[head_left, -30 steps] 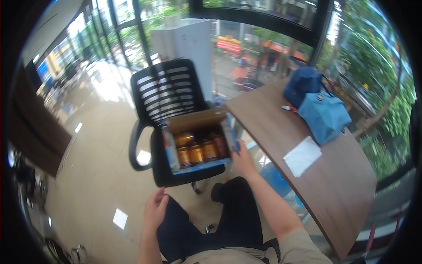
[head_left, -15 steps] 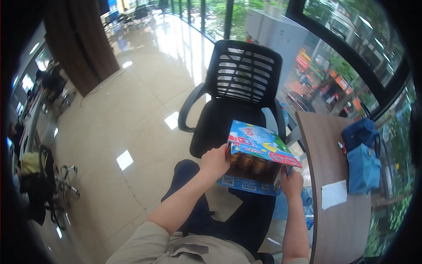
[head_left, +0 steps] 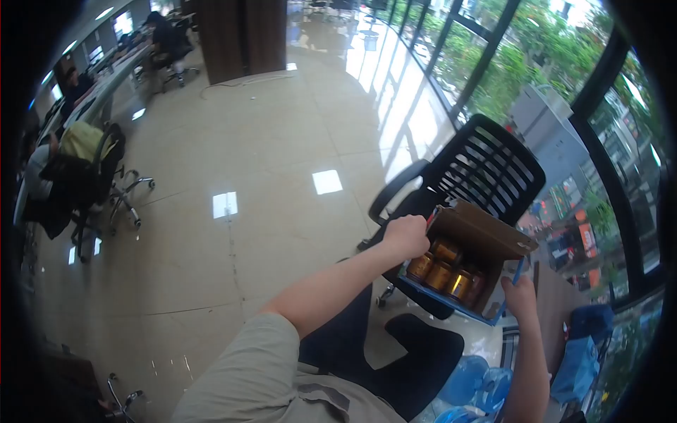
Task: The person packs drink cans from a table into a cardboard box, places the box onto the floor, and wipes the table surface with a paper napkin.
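Observation:
My left hand [head_left: 407,236] is closed on the left edge of an open cardboard box [head_left: 486,227], brown inside and blue outside. On the opposite side, my right hand [head_left: 520,296] grips the box's right edge. The lid flap stands raised at the back, so the inside shows. Several gold-coloured cylindrical containers [head_left: 460,284] are grouped in the box; whether they are cans or jars I cannot tell. The box is held tilted towards me, above the seat of a black office chair [head_left: 493,166]. Parts of my fingers are hidden by the box walls.
A wooden table [head_left: 553,296] stands to the right with a light blue bag [head_left: 577,370] and a dark blue bag [head_left: 591,321]. Blue water bottles [head_left: 467,377] are below, near my legs. People sit at desks at far left, near another chair [head_left: 92,169].
The view has turned left. The box has tilted and its printed lid has swung up, so the brown inside and the gold containers show more. Both hands still hold the box.

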A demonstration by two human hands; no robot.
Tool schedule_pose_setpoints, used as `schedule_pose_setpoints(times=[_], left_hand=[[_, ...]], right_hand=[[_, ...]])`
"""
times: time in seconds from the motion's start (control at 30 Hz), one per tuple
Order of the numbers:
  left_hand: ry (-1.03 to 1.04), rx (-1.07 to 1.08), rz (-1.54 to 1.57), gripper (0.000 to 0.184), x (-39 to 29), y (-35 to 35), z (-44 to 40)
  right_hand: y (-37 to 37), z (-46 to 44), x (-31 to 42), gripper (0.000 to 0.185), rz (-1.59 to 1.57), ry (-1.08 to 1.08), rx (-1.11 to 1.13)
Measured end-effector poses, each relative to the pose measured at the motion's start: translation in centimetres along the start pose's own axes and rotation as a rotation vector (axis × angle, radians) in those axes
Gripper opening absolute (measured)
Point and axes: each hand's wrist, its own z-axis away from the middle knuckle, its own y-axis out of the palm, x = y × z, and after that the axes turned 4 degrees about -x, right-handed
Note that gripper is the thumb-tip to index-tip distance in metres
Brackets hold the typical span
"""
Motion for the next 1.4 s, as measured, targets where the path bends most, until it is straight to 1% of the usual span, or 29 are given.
schedule_pose_setpoints(times=[0.1, 0.13, 0.17, 0.23, 0.3, 0.33, 0.37, 0.43, 0.5, 0.53, 0.63, 0.7, 0.77, 0.83, 0.93, 0.97, 1.1, 1.13, 1.23, 1.4], left_hand=[[-0.067, -0.015, 0.027, 0.027, 2.3, -3.8, 1.1], [-0.096, -0.029, 0.034, 0.026, 3.3, -4.9, 1.5], [-0.123, -0.045, 0.038, 0.025, 4.2, -5.8, 1.9], [-0.154, -0.086, 0.033, 0.025, 6.2, -7.7, 3.1], [-0.178, -0.121, 0.012, 0.025, 8.0, -10.2, 4.3], [-0.186, -0.136, 0.013, 0.025, 8.4, -11.2, 5.0], [-0.189, -0.146, 0.016, 0.025, 8.6, -12.3, 5.7], [-0.225, -0.159, -0.001, 0.025, 8.6, -15.4, 7.1], [-0.215, -0.249, -0.045, 0.024, 9.1, -17.5, 8.3], [-0.22, -0.259, -0.059, 0.024, 9.4, -18.8, 9.2], [-0.282, -0.302, -0.129, 0.024, 10.6, -21.6, 11.1], [-0.334, -0.37, -0.184, 0.025, 12.6, -22.6, 12.9], [-0.39, -0.392, -0.227, 0.026, 15.1, -23.3, 14.3], [-0.454, -0.389, -0.228, 0.026, 17.2, -23.4, 15.6], [-0.566, -0.387, -0.225, 0.026, 21.1, -23.0, 17.0], [-0.609, -0.381, -0.209, 0.027, 22.5, -22.7, 17.4], [-0.72, -0.381, -0.198, 0.027, 29.0, -19.4, 18.2], [-0.761, -0.344, -0.205, 0.025, 30.5, -18.3, 18.5], [-0.833, -0.291, -0.213, 0.024, 34.9, -15.1, 19.0], [-0.95, -0.191, -0.203, 0.027, 39.3, -11.2, 20.6]], right_hand=[[-0.3, -1.3, 4.5, 0.037, -0.067, -0.06, 0.089], [-0.2, -1.1, 6.6, 0.037, -0.057, -0.058, 0.057], [0.5, -1.5, 7.3, 0.037, -0.072, -0.087, 0.067], [2.2, -2.9, 8.0, 0.037, 0.047, -0.17, -0.055], [2.5, -3.7, 10.6, 0.037, 0.008, -0.172, 0.007], [1.4, -2.9, 13.3, 0.035, -0.056, -0.191, 0.065], [0.5, -2.6, 15.2, 0.033, -0.051, -0.261, 0.086], [0.5, -2.4, 17.6, 0.032, -0.082, -0.327, 0.022], [0.6, -2.3, 20.1, 0.033, -0.097, -0.366, 0.016], [0.8, -2.2, 21.4, 0.033, -0.105, -0.394, 0.003], [2.8, -2.1, 25.0, 0.035, -0.113, -0.446, -0.025], [4.5, -1.6, 27.9, 0.037, -0.138, -0.474, 0.019], [7.2, -1.5, 29.8, 0.038, -0.122, -0.484, 0.05], [11.1, -2.0, 31.2, 0.04, -0.139, -0.518, 0.078], [16.5, -2.1, 33.2, 0.044, -0.045, -0.547, 0.086], [17.8, -1.9, 34.2, 0.044, -0.065, -0.532, 0.168], [26.4, -2.2, 35.2, 0.044, 0.0, -0.511, 0.314], [28.2, -1.9, 35.2, 0.046, -0.043, -0.505, 0.372], [35.8, -1.6, 34.2, 0.047, 0.008, -0.515, 0.397], [41.9, 0.5, 33.3, 0.045, -0.015, -0.483, 0.509]])
